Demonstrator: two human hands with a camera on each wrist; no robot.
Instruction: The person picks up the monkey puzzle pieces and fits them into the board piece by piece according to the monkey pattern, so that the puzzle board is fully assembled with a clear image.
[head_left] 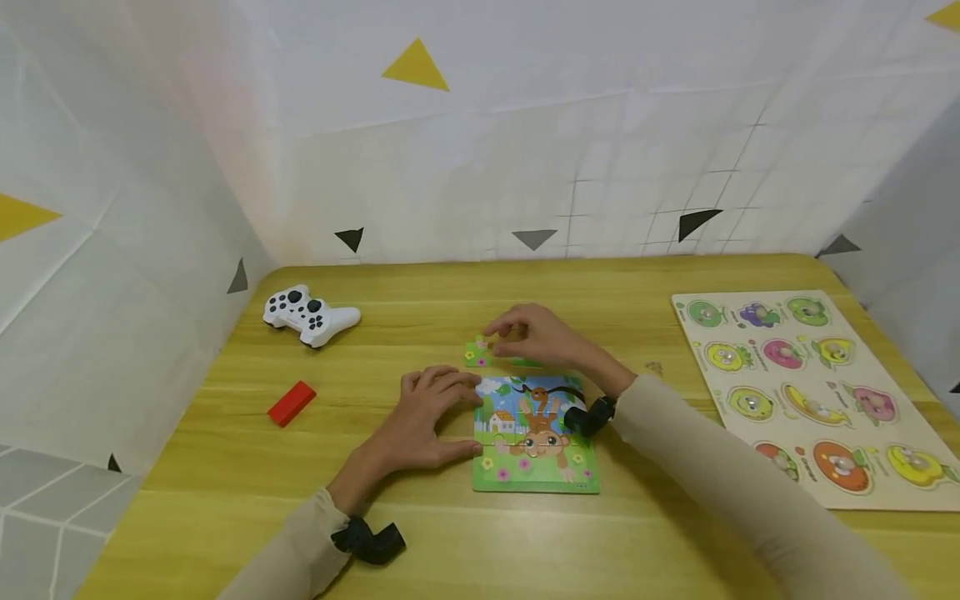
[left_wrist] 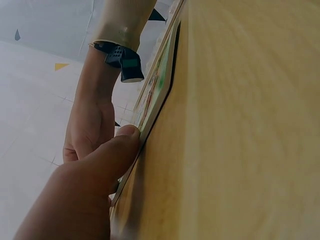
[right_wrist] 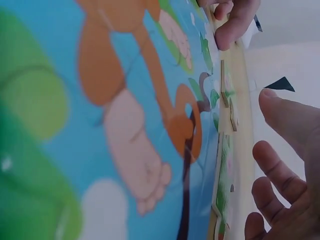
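A jigsaw puzzle (head_left: 536, 475) with a monkey, a small house and flowers lies flat on the table. At its left side my left hand (head_left: 427, 421) rests with thumb and fingers spread; the thumb (left_wrist: 129, 132) touches the board's edge in the left wrist view. Beyond the puzzle's far edge, my right hand (head_left: 536, 333) hovers over loose green flowered pieces (head_left: 474, 355). Its thumb and fingers (right_wrist: 277, 170) stand apart with nothing between them in the right wrist view, where flat loose pieces (right_wrist: 223, 175) lie along the board's edge. The right hand partly hides the pieces in the head view.
A white game controller (head_left: 309, 315) lies at the back left, and a red block (head_left: 292, 403) in front of it. On the right is a large wooden fruit board (head_left: 757, 321) with knobbed pieces. A patterned white sheet (head_left: 480, 167) hangs behind the table.
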